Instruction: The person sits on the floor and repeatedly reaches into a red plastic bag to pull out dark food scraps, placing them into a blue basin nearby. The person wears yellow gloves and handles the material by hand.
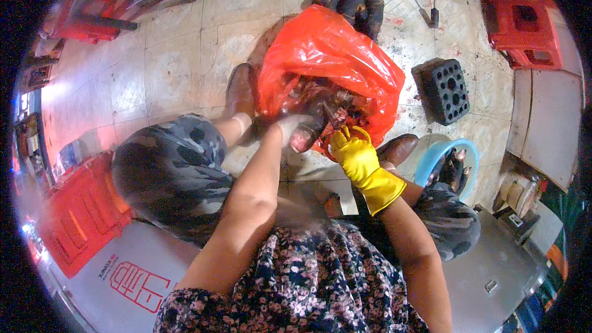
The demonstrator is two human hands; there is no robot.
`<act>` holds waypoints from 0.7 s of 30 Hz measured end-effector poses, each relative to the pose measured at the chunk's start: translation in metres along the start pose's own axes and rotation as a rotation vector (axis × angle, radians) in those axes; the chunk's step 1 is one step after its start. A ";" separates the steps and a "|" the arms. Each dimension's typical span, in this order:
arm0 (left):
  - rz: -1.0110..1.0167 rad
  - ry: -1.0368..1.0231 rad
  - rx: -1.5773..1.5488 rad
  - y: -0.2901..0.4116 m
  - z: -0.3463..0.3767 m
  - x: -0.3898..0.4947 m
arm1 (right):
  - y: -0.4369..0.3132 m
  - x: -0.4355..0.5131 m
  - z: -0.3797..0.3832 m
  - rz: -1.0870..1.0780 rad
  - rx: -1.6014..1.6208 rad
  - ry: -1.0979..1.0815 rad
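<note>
My left hand, in a pale glove, grips a dark, charred-looking cylindrical piece with a raw pinkish-red end facing me. It is held over the mouth of a red plastic bag that stands open on the floor between my shoes. Dark, reddish scraps lie inside the bag. My right hand wears a yellow rubber glove and is close to the right of that piece, at the bag's near rim. Its fingers are curled; whether they hold something is hidden. A narrow brownish thing sticks up just beyond it.
Several dark stumps lie beyond the bag. To the right are a black block with round holes, a light-blue basin of similar dark pieces, and a red plastic stool. Dark and red specks mark the tiled floor.
</note>
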State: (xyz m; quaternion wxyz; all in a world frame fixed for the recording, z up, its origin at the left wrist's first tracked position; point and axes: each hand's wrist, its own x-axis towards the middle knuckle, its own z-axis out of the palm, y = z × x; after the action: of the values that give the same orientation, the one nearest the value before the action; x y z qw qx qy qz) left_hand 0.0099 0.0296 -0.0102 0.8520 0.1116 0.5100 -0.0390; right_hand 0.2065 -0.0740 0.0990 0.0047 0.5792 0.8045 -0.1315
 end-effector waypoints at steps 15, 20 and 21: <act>0.172 0.178 0.604 -0.021 -0.040 0.043 | 0.007 0.053 -0.038 -0.011 0.006 -0.215; 0.188 0.108 0.585 0.020 0.023 -0.030 | 0.009 0.068 -0.034 -0.029 0.034 -0.296; 0.280 0.121 0.665 0.015 0.017 -0.025 | 0.007 0.073 -0.042 0.010 0.086 -0.309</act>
State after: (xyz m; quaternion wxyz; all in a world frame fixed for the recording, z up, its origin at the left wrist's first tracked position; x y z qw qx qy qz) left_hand 0.0159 0.0393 0.0216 0.7347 0.4533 0.4986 -0.0790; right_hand 0.1955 0.0054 0.1264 0.1045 0.5556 0.7850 -0.2534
